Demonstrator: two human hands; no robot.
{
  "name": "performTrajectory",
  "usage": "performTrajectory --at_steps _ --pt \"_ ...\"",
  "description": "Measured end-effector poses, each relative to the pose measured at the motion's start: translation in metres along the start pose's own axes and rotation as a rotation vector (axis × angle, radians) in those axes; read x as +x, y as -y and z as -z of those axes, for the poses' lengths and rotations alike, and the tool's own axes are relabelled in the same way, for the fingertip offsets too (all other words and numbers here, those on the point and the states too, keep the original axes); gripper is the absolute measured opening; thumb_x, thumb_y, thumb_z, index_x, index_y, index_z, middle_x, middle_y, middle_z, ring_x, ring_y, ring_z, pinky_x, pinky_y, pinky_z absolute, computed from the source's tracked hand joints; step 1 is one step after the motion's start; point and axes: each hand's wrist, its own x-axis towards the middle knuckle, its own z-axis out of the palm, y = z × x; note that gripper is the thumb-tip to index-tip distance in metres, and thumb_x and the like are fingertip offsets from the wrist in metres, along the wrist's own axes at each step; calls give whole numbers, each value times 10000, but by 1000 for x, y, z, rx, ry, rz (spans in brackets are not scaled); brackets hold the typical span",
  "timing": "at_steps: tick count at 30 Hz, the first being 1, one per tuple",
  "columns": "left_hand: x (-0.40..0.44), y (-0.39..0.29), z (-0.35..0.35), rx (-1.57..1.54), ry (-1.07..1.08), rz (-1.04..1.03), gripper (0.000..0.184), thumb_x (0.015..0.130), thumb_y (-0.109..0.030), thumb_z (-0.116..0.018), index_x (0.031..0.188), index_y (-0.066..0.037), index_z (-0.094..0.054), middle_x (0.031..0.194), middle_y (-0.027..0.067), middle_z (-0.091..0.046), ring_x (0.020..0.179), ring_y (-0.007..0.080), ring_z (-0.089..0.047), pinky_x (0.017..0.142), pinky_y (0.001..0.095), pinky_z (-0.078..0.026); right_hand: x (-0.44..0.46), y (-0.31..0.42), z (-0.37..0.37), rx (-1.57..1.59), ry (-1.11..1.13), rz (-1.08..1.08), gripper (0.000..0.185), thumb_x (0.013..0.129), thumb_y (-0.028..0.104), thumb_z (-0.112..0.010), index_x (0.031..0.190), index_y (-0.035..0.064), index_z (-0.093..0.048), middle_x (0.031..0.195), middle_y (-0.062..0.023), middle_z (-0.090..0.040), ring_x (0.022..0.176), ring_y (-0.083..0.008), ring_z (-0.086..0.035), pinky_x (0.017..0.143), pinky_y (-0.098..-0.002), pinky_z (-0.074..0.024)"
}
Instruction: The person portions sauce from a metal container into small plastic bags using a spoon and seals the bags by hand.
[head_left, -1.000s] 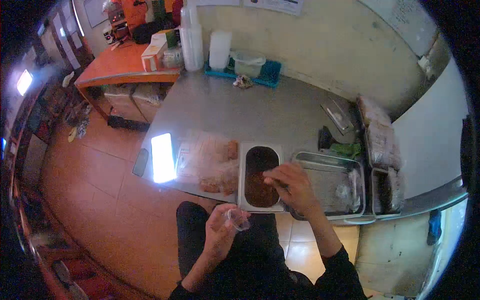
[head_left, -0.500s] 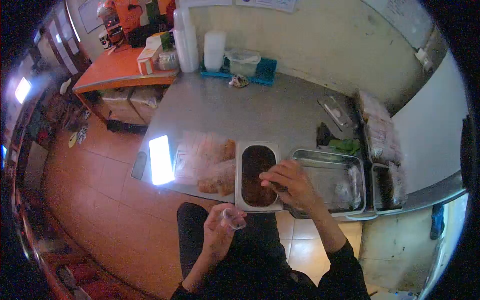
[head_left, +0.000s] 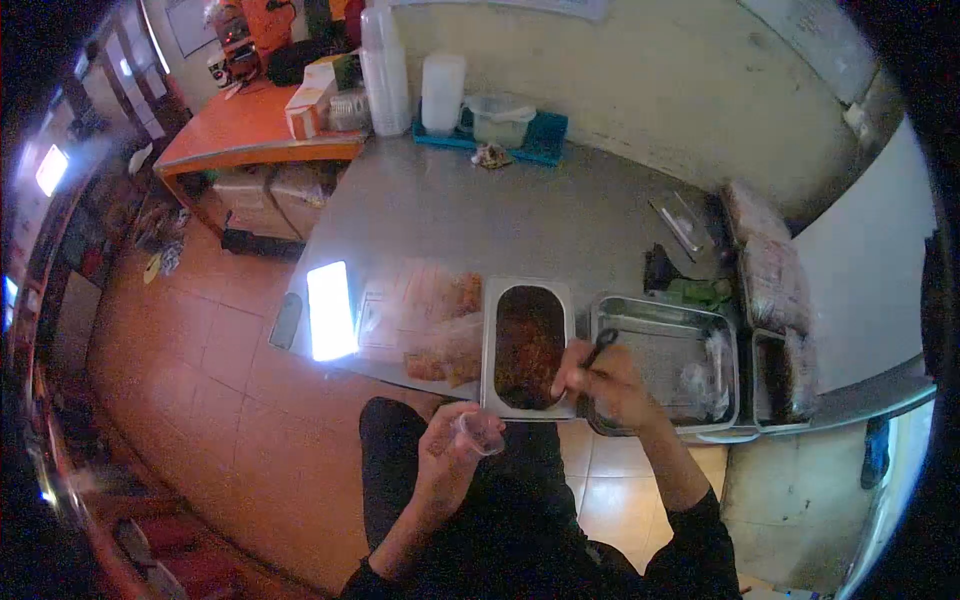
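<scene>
My left hand (head_left: 445, 455) pinches a small clear plastic cup (head_left: 480, 434) just in front of the table edge. My right hand (head_left: 608, 385) is closed around a utensil with a dark handle (head_left: 601, 346), held at the right front side of a deep metal pan (head_left: 569, 310). The utensil's working end is hidden, so its exact kind does not show. Dark reddish-brown sauce (head_left: 527, 335) fills much of the pan. To the left of the pan lie clear plastic bags (head_left: 440, 335) with orange-brown contents.
A shallow metal tray (head_left: 660, 308) stands right of the pan, with plastic packets beyond it (head_left: 775, 275). A brightly lit phone-like screen (head_left: 331, 312) lies at left. Stacked clear cups (head_left: 385, 80) and a blue tray (head_left: 548, 140) are at the back.
My right hand has moved from over the sauce to the pan's right side, and a dark handle now shows in it. The cup in my left hand has shifted slightly right and up.
</scene>
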Motion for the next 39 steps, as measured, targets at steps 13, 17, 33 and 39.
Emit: performTrajectory --at_steps 13,17,33,39 --pt "1 5 5 -15 41 -20 441 848 -284 -642 1170 -37 -469 1059 138 -575 1018 245 -562 916 412 -440 -4 -41 -8 573 -662 -278 221 915 239 -541 810 51 -592 766 -63 -611 612 -118 -506 564 -228 -403" --pt "2 2 5 -43 57 -26 453 835 -274 -663 1172 -46 -465 1082 130 -577 1001 247 -573 879 416 -465 -11 -44 -11 712 -799 -299 201 905 226 -561 814 51 -600 773 -62 -616 618 -115 -513 568 -237 -416" --pt "34 -34 15 139 -152 -59 326 882 -178 -606 1157 -24 -523 1124 126 -570 1009 238 -588 866 378 -503 -23 -39 -9 706 -1008 -404 300 909 316 -557 813 41 -625 609 9 -548 495 -69 -458 435 -197 -325" --pt "59 -52 -12 311 -194 -83 362 873 -213 -615 1145 8 -521 1072 127 -600 959 232 -600 800 352 -519 -17 -29 1 734 -970 -241 300 910 317 -554 814 40 -618 602 16 -537 489 -58 -469 435 -174 -352"
